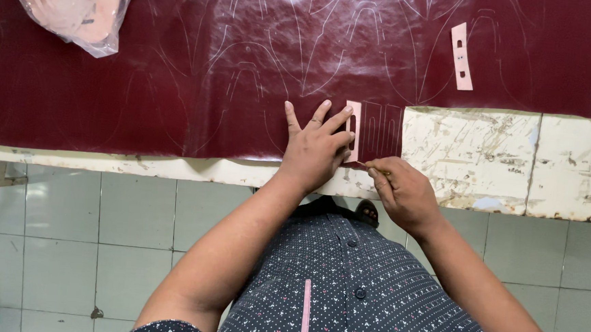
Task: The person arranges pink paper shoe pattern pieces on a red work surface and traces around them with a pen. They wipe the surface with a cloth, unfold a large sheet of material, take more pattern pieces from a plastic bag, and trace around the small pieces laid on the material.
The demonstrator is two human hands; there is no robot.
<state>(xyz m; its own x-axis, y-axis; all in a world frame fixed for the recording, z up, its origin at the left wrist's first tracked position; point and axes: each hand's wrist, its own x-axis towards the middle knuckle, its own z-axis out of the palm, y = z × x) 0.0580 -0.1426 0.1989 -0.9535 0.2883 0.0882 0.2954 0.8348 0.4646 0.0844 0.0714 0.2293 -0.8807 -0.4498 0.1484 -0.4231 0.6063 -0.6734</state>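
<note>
Right hand (403,193), fingers pinched on a thin marking tool (372,167), traced along the pink template (353,130); left hand (317,147), fingers spread flat, pinned it against the maroon leather sheet's (178,77) near edge.

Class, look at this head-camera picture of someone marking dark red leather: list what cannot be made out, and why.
- Head view: the marking tool in the right hand; the fingers hide all but a thin tip.
- Pink template strip: partly covered by the left hand.
- Plastic bag: cut off by the top edge, contents blurred by the film.
- Leather sheet: cut off at the top.
</note>
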